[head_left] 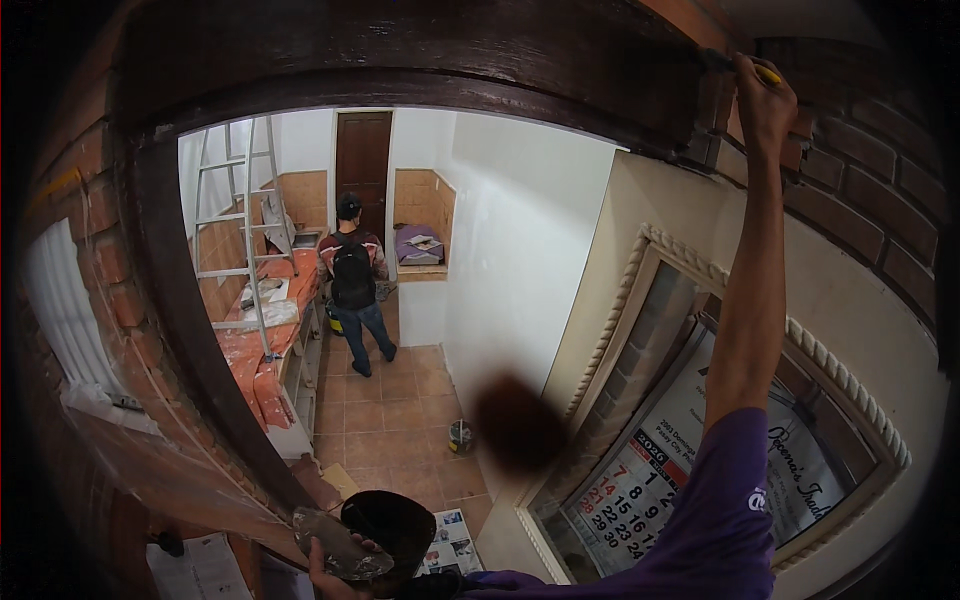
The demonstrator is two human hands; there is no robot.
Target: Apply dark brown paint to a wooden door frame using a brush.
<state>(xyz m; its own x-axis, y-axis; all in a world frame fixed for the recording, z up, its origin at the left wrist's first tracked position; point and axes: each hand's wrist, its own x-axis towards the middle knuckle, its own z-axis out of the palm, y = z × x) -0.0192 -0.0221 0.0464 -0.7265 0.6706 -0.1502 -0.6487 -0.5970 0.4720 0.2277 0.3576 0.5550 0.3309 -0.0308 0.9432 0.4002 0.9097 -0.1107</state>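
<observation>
At the upper right corner of the door frame [420, 45], a brush [768, 75] with a yellow handle is gripped in the right hand [766, 105]; its bristles are lost against dark, glossy wood. Below the frame's beam, the left hand [326, 574] is closed around a dark, rounded container [400, 520] and crumpled clear plastic [340, 548], part of the hand cut off by the lower edge. A red-brown spot [518, 425] inside the frame's opening is too blurred to identify. Right of the frame, a calendar [640, 485] lies within rope-twist moulding [600, 345], partly covered by the purple sleeve [715, 500]. Through the frame stand a metal ladder [246, 200] and a person [352, 270] facing away, on square terracotta tiles [385, 425].
</observation>
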